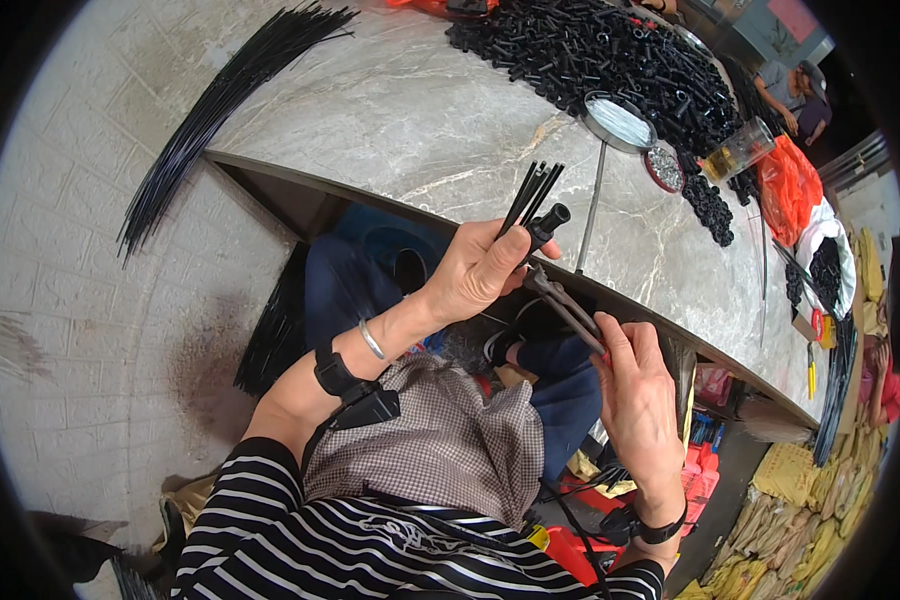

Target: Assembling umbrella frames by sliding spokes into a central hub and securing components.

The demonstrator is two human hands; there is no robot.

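My left hand (475, 270) is closed around several thin black rods (532, 190) and a black tubular fitting (550, 220) just past the table's near edge. The rods point up and away beside the fitting's open end. My right hand (635, 390) grips the handles of metal pincers (567, 312). Their jaws lie right at the lower end of the fitting, by my left fingers. Whether the jaws bite on it cannot be made out, as the fingers cover that spot.
On the stone-patterned table (390, 130) lie a large heap of black tubular parts (610, 60), a bundle of long black rods (220, 90), a round dish (620, 122), a small dish of metal bits (663, 168), a jar (738, 152) and a red bag (790, 190). Another person (790, 95) is beyond.
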